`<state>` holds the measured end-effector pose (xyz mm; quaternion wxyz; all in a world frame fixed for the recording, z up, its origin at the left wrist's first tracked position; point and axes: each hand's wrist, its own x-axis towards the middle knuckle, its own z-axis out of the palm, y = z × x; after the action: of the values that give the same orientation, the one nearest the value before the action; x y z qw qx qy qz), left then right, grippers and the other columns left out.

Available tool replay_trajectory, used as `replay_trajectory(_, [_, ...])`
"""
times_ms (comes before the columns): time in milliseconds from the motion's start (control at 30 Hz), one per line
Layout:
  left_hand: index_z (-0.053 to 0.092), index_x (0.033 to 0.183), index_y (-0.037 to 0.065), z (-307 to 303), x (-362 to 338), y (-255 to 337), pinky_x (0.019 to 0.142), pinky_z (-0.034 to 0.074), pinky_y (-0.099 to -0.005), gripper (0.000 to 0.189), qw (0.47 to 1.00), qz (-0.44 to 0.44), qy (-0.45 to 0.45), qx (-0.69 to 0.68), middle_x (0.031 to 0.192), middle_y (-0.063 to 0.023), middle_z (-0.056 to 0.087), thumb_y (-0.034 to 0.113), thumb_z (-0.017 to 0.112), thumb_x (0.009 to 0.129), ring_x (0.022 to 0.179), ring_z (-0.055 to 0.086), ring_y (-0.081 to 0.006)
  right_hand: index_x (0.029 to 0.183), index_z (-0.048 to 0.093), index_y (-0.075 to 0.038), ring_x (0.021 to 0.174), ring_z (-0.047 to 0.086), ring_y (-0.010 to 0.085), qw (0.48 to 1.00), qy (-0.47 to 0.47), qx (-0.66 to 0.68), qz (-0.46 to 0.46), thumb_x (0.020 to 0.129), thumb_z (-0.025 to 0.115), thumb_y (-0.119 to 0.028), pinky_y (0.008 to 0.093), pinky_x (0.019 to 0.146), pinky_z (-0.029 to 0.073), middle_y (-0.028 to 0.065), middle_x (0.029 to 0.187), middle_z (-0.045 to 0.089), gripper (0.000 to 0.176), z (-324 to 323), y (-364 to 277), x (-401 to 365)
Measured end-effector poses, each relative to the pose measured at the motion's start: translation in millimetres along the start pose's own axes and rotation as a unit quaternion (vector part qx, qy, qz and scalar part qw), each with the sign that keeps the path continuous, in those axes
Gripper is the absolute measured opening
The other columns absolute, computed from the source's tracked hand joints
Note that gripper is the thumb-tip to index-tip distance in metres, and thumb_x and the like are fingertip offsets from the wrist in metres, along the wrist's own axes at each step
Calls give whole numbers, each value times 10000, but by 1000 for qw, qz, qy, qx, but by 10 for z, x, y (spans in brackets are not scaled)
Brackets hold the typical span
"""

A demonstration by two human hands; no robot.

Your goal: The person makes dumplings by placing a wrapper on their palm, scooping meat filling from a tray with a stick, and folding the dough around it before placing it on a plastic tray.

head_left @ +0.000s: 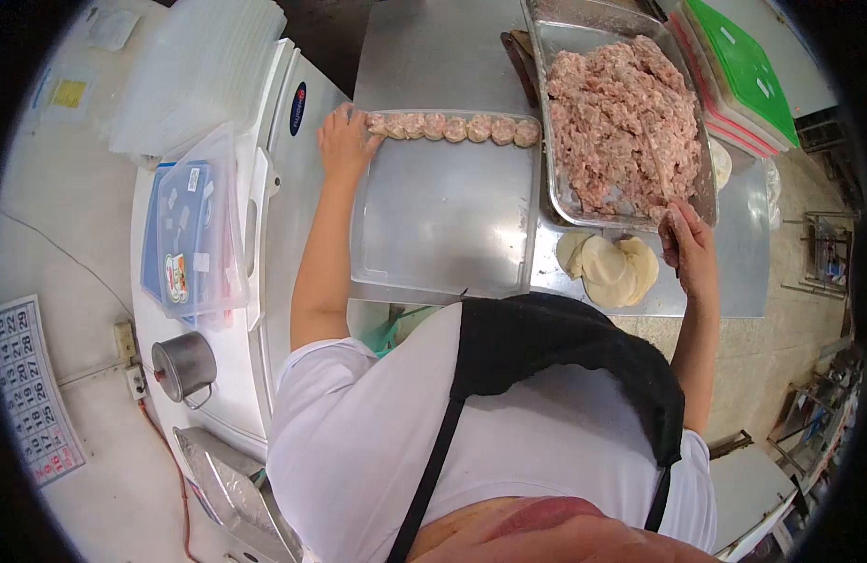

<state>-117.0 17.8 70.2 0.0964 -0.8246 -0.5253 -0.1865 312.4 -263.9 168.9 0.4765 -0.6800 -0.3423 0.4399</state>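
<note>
Row of dumplings [455,129] runs right from my left hand [347,143]; can't tell if I'm pinching one, but pressing hard could squash it. My right hand [691,246] is curled, contents unclear, by the meat [621,122]. Wrappers [607,270] sit just left, so drips could gum them up.

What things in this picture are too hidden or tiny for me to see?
All in the head view:
1. What the right hand may hold by the meat: the hand hides it.
2. The dumpling row's end near the left hand: that hand partly covers it.
3. The pan's far corner: cut off by the top edge.
4. Words on the green lid's labels: too small.
</note>
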Motion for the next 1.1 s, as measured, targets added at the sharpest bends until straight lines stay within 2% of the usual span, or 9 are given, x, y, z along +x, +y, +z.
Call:
replay_trajectory(200, [619, 1095, 183, -419, 27, 437, 938, 383, -439, 461, 999, -14, -32, 15, 1159, -96, 546, 238, 786, 669, 1114, 488, -298, 1153, 598, -56, 524, 367, 20, 998, -32, -58, -10, 981, 499, -248, 191, 456, 295, -69, 654, 439, 276, -142, -47, 8])
replay_trajectory(300, [609, 1172, 195, -788, 100, 1102, 894, 408, -427, 528, 996, 65, -38, -56, 1090, -102, 554, 200, 783, 673, 1053, 507, -298, 1139, 572, -34, 569, 518, 147, 967, -21, -208, -145, 978, 483, -203, 285, 534, 417, 8, 678, 544, 250, -102, -85, 57])
replay_trajectory(433, [610, 1184, 178, -1054, 91, 2210, 832, 431, -408, 534, 965, 202, -35, -161, 990, -111, 557, 156, 774, 677, 960, 525, -303, 1104, 567, -50, 736, 632, 334, 854, -47, -437, -280, 959, 485, -265, 420, 635, 479, 184, 771, 625, 273, 230, -252, 201])
replay_trajectory(633, [637, 1066, 107, -1213, -54, 2826, 788, 448, -407, 319, 955, 179, -3, -236, 925, -112, 562, 157, 708, 759, 899, 546, -305, 829, 665, -49, 715, 637, 360, 695, -90, -652, -290, 916, 508, -287, 460, 622, 502, 171, 722, 637, 298, -421, -310, 857])
replay_trajectory(667, [637, 1066, 107, -1188, -141, 2910, 788, 448, -407, 319, 957, 177, -4, -231, 925, -112, 562, 157, 708, 759, 899, 546, -305, 701, 673, -54, 694, 648, 351, 695, -64, -650, -301, 869, 539, -258, 448, 615, 512, 163, 680, 636, 297, -477, -332, 827])
replay_trajectory(767, [634, 971, 81, -1003, -538, 3238, 763, 459, -401, 188, 915, 185, -52, -355, 897, -118, 574, 149, 667, 799, 864, 562, -320, 745, 683, -44, 699, 666, 335, 673, -147, -655, -311, 744, 605, -158, 443, 612, 522, 166, 728, 662, 139, -433, 50, 896])
replay_trajectory(833, [617, 920, 63, -875, -798, 3422, 758, 467, -386, 148, 895, 120, -208, -376, 891, -123, 589, 139, 662, 801, 856, 571, -330, 717, 689, -52, 670, 661, 328, 687, -136, -598, -390, 723, 605, -142, 429, 590, 521, 153, 695, 657, 123, -385, 119, 610])
replay_trajectory(933, [608, 888, 42, -660, -1070, 3580, 770, 472, -405, 168, 885, 128, -168, -414, 931, -126, 589, 131, 682, 765, 908, 565, -336, 695, 680, -27, 674, 674, 314, 615, -182, -618, -454, 739, 571, -107, 414, 565, 527, 179, 698, 655, 142, -480, -106, 565])
replay_trajectory(1100, [630, 965, 50, -417, -1249, 3754, 810, 455, -396, 213, 912, 128, -89, -378, 904, -129, 600, 143, 680, 780, 913, 557, -336, 676, 665, -40, 641, 673, 300, 649, -114, -596, -460, 741, 576, -124, 413, 553, 526, 164, 677, 655, 138, -401, 4, 1045])
